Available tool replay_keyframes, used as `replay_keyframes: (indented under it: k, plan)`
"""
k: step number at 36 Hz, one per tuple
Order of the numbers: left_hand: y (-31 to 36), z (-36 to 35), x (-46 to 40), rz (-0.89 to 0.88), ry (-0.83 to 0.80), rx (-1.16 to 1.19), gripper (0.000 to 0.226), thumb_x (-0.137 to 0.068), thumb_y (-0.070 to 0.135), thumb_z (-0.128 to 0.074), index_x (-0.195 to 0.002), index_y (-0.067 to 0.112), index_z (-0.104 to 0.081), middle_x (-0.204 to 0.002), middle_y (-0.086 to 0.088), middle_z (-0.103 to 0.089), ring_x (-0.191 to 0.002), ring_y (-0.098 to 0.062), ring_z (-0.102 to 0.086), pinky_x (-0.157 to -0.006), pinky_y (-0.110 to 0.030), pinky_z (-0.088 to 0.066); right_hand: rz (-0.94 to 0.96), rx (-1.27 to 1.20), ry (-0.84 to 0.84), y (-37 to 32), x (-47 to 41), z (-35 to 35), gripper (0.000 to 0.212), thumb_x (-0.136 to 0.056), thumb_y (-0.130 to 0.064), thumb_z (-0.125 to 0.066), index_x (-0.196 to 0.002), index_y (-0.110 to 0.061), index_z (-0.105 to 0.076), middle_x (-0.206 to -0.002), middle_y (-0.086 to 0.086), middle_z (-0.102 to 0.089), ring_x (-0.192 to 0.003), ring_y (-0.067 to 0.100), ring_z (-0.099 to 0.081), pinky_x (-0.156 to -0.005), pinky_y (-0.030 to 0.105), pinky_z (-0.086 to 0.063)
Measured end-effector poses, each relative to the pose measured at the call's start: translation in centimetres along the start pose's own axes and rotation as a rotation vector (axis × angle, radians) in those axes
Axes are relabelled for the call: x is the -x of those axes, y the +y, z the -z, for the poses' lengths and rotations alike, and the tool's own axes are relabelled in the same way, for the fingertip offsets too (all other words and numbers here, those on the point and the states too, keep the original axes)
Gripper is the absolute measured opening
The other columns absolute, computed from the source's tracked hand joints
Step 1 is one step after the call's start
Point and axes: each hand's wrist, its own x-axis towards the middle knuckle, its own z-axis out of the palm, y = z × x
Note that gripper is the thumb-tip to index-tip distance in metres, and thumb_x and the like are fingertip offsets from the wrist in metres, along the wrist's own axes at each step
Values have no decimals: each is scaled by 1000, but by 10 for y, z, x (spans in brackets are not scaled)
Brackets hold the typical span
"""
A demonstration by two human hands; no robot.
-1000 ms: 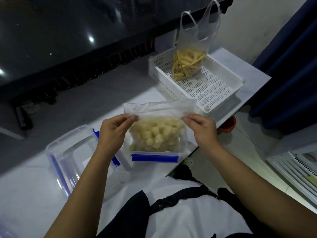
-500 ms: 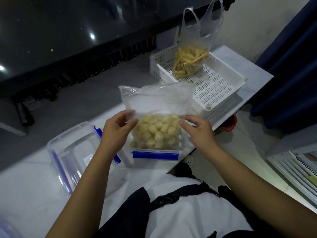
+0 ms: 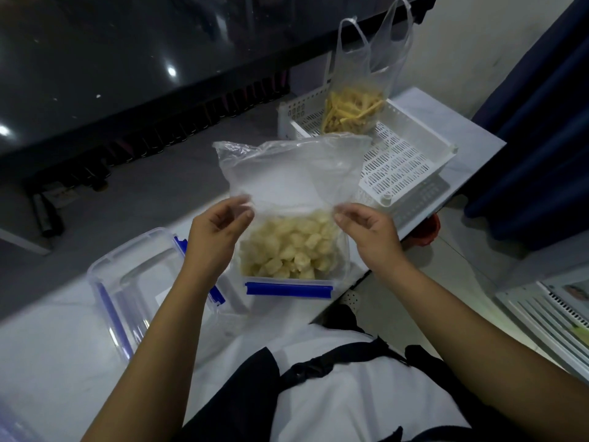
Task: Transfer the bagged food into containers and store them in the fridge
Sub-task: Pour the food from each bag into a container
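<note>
Bag (image 3: 293, 173) clear, pale chunks (image 3: 287, 250) inside

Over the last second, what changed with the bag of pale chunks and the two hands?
The clear bag was drawn upward, so its empty top now stands tall above the pale chunks. The left hand and right hand slid from its top edge to pinching its sides lower down. The container, the lid and the bag of strips in the white basket stayed put.

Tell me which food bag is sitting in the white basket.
The handled bag of yellow strips, standing in the white basket; the bag of pale chunks is held over the container.
</note>
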Motion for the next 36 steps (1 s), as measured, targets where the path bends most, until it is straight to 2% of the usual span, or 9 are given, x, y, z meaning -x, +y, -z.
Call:
replay_keyframes:
  k: [5, 7, 10, 13, 16, 24, 30, 34, 36]
  plan:
    - [-6, 0, 4, 42, -1, -44, 19, -92, 27, -71, -102, 43, -74, -102, 18, -76, -99, -2, -71, -85, -18, -57, -8, 87, -14, 3, 1, 0, 15, -94, -17, -70, -96, -30, -77, -101, -8, -77, -104, 8, -70, -95, 25, -53]
    - [-5, -1, 5, 48, 14, -49, 17, -94, 25, -68, -97, 41, -75, -99, 15, -77, -97, -6, -72, -85, -24, -58, 4, 89, -10, 1, 1, 0, 18, -94, -16, -69, -93, -32, -77, -98, -10, -78, -103, 7, -70, -94, 23, -52]
    - [3, -1, 7, 44, 22, 34, 16, -97, 20, -64, -102, 28, -77, -99, 4, -78, -94, -18, -75, -82, -34, -61, 32, 66, -21, -4, 0, -2, 19, -95, -13, -67, -92, -28, -77, -93, -13, -78, -98, 4, -71, -87, 15, -51]
    - [15, -1, 9, 27, 26, 89, 18, -99, 18, -61, -104, 23, -77, -99, -2, -78, -93, -24, -75, -78, -35, -63, 56, -6, -37, -10, 1, -2, 18, -95, -8, -65, -93, -22, -77, -90, -6, -79, -94, 10, -74, -83, 18, -54]
    - [23, -2, 10, 7, 25, 103, 18, -99, 16, -60, -104, 22, -77, -99, -5, -77, -94, -25, -75, -77, -36, -63, 62, -65, -42, -15, 4, -2, 19, -96, -7, -65, -94, -20, -78, -89, 0, -79, -90, 17, -75, -81, 23, -57]
    - [29, -7, 14, -5, 22, 119, 18, -100, 16, -59, -106, 18, -76, -96, -3, -77, -89, -23, -76, -72, -32, -63, 19, -73, -39, -21, 7, -1, 18, -97, -7, -63, -95, -17, -77, -89, 1, -79, -91, 20, -75, -79, 27, -58]
    - [28, -7, 15, -16, 17, 115, 18, -100, 17, -59, -105, 20, -76, -95, -4, -77, -89, -25, -75, -74, -34, -63, 29, -78, -56, -23, 9, -3, 14, -97, -9, -63, -102, -13, -76, -94, 1, -79, -95, 17, -74, -79, 25, -57]
    - [23, -5, 14, -31, 24, 89, 17, -99, 21, -60, -105, 25, -76, -95, -1, -77, -91, -20, -75, -75, -29, -62, 41, -88, -76, -23, 9, -2, 15, -98, -14, -63, -100, -18, -77, -98, 2, -79, -99, 18, -74, -81, 26, -58]
    - [19, -5, 13, -7, 18, 49, 16, -98, 22, -63, -104, 31, -75, -96, 6, -78, -92, -13, -74, -77, -24, -59, 33, -51, -92, -20, 7, -2, 15, -97, -16, -64, -99, -23, -78, -98, -2, -79, -99, 14, -73, -82, 24, -57]
